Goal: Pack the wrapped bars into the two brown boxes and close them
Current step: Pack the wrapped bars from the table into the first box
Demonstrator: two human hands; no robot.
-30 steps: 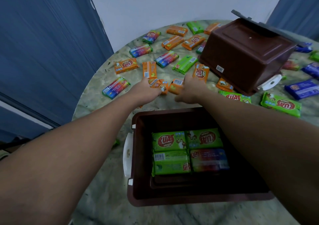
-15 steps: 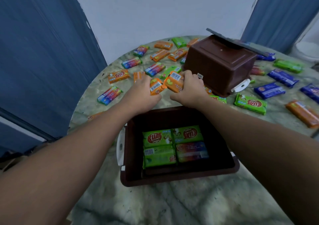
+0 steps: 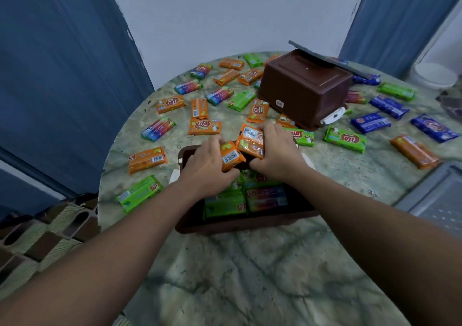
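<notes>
Orange bars [image 3: 232, 155] gripped in left hand [image 3: 208, 167], another in right hand [image 3: 277, 154]; lower them flat into the box [image 3: 183, 222] beneath, beside the greens

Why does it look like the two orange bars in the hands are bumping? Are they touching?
Touching. In the head view the left hand's orange bar overlaps the lower edge of the right hand's orange bar, no gap between them, above the open box.

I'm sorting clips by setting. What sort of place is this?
Probably a room in a home, not a factory: a round marble-patterned table, blue curtains against a plain wall, and patterned floor tiles.
</notes>
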